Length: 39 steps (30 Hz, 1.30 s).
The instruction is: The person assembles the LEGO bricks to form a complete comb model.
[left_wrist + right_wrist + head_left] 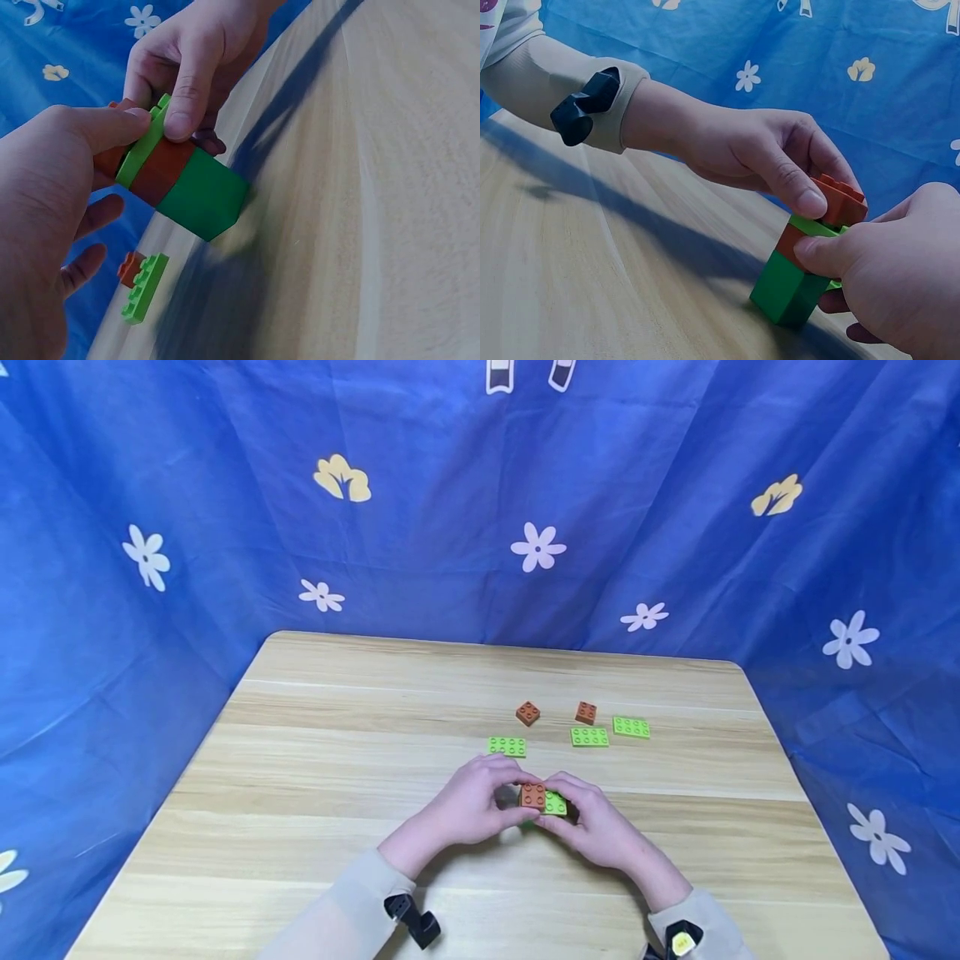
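Observation:
Between the two hands stands a small stack of toy building bricks. At its base is a dark green block, with a brown brick above it. Over these lies a lime green studded plate, and a second brown brick sits at the left part of its top. My left hand pinches the top brown brick between thumb and fingers. With thumb and fingers, my right hand grips the stack at the lime plate and lower brown brick. Whether the top brick is fully seated cannot be told.
Beyond the hands lie three lime green plates and two brown bricks on the wooden table. A blue patterned curtain surrounds the table's back and sides.

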Tool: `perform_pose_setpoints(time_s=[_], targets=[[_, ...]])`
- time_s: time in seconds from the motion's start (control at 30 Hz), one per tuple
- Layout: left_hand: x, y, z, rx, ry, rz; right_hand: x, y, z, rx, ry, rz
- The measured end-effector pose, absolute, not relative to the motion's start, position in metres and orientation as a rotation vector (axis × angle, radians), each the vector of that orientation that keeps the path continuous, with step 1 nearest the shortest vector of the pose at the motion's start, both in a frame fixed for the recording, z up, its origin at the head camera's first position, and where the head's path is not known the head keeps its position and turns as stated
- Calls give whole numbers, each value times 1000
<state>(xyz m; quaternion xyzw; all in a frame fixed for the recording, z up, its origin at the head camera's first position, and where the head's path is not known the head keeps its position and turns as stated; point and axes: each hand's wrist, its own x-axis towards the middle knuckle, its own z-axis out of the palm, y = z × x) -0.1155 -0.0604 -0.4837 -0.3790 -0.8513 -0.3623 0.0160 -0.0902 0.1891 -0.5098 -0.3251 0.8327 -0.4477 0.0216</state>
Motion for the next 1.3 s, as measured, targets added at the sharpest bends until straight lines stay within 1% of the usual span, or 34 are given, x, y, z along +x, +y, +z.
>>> perform_pose_setpoints(time_s=[0.33, 0.7, 1.0, 1.3], targets=[[-112, -54, -487, -1071, -2647, -1240, -89, 190, -509, -1015, 2620, -1359], [-111, -47, -493, -963, -2628, -1485, -89, 191, -507, -996, 2604, -1368], [-111, -48, -500, -970, -2574, -1536, -89, 191, -508, -989, 2607, -1357], [-110, -49, -499, -918, -2608, -1634, -89, 191, -509, -990, 2606, -1342]])
